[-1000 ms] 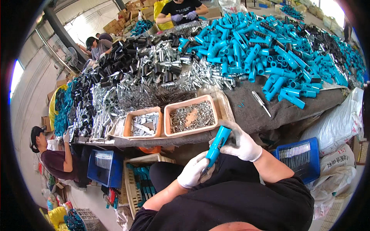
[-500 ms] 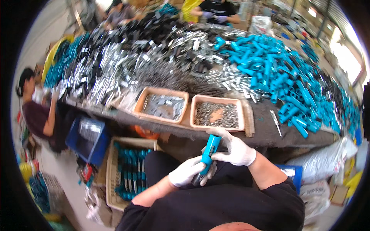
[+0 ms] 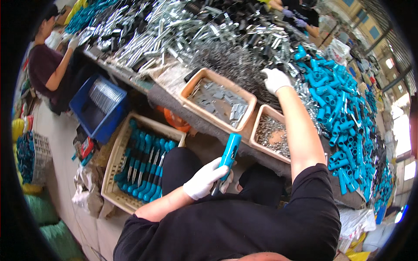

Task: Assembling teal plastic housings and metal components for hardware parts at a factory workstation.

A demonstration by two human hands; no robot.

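A teal plastic handle (image 3: 230,150) with a dark lower end is gripped in my gloved left hand (image 3: 207,177), tilted upright above my lap. My right arm stretches over the bench. The gloved right hand (image 3: 277,81) is at the edge of a heap of thin dark, spring-like pieces (image 3: 230,65), its bent fingers looking apart. Nothing shows between those fingers, though their tips are partly hidden. Closer to me, under the forearm, a pale tray (image 3: 257,138) holds small metal parts. Beside it, another tray (image 3: 186,92) contains flat grey metal pieces.
Loose teal tubes (image 3: 335,108) cover the bench's right side; silver metal parts (image 3: 161,32) are heaped at the back. On my left stand a cream basket (image 3: 111,174) of teal-handled tools and a blue crate (image 3: 82,104). One co-worker (image 3: 45,65) sits far left, another (image 3: 305,17) across the bench.
My right hand has let go of the teal handle and moved forward to the dark heap. The left hand keeps its hold. The view has turned left.
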